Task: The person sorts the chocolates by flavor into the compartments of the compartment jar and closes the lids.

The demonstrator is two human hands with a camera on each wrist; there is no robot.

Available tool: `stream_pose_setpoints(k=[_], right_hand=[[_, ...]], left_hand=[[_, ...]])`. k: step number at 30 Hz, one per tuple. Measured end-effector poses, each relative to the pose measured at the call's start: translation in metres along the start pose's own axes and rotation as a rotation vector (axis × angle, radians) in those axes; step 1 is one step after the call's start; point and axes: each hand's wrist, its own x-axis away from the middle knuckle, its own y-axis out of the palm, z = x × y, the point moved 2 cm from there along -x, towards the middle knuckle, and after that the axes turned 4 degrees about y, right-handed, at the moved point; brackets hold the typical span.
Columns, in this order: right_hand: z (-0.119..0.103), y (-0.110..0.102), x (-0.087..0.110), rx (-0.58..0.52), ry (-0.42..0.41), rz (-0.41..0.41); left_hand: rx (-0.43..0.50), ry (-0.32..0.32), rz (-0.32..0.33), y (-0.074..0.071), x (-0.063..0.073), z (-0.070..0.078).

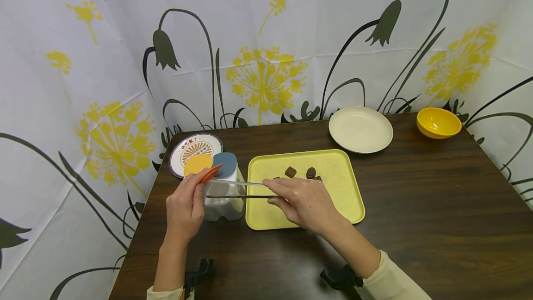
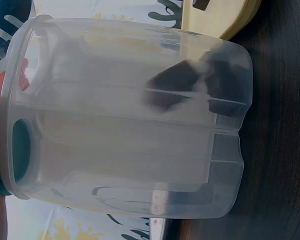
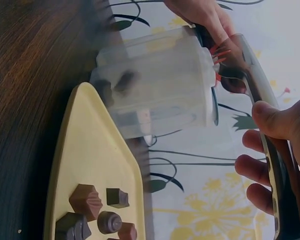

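My left hand (image 1: 185, 203) pinches the raised orange lid flap (image 1: 210, 174) of a clear plastic storage container (image 1: 225, 207). My right hand (image 1: 308, 203) grips metal tongs (image 3: 260, 75), thumb on one arm and fingers along the other. The tong tips lie over the container's top, beside the left hand. Through the container wall in the left wrist view, a dark chocolate (image 2: 225, 85) shows near the bottom and another blurred chocolate (image 2: 172, 82) just above it. More chocolates (image 1: 290, 171) sit on the yellow tray (image 1: 345, 193), partly hidden behind the right hand.
The container's top also has yellow (image 1: 198, 164) and blue (image 1: 225, 165) flaps. Behind it lies a printed plate (image 1: 178, 159). A cream plate (image 1: 360, 129) and a yellow bowl (image 1: 439, 123) stand at the back of the dark wooden table (image 1: 416, 207), before a flowered curtain.
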Motion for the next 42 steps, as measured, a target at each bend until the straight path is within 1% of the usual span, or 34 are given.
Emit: stream_pose_setpoints(k=[5, 11, 17, 21, 29, 32, 37, 42], right_hand=[[0.0, -0.001, 0.001, -0.007, 0.0, 0.002], [0.003, -0.002, 0.006, -0.011, 0.028, -0.036], [0.008, -0.002, 0.016, -0.021, 0.089, -0.065], [0.015, -0.003, 0.026, -0.03, 0.14, -0.069], [0.037, -0.01, 0.047, -0.047, 0.25, -0.03], [0.047, -0.014, 0.057, -0.043, 0.317, -0.016], [0.065, -0.023, 0.073, -0.028, 0.474, -0.009], [0.083, -0.032, 0.092, -0.003, 0.596, 0.019]], left_hand=[[-0.002, 0.004, 0.013, 0.001, 0.0, 0.0], [-0.003, 0.004, 0.026, 0.001, 0.0, 0.0], [-0.002, 0.0, 0.021, 0.001, 0.001, -0.001], [-0.001, -0.003, 0.018, 0.0, 0.002, -0.001], [0.002, 0.004, 0.024, 0.0, 0.001, -0.001], [0.0, 0.004, 0.029, 0.0, 0.002, -0.001], [0.023, 0.002, 0.029, 0.0, 0.001, -0.001], [0.025, 0.007, 0.037, 0.001, -0.001, 0.0]])
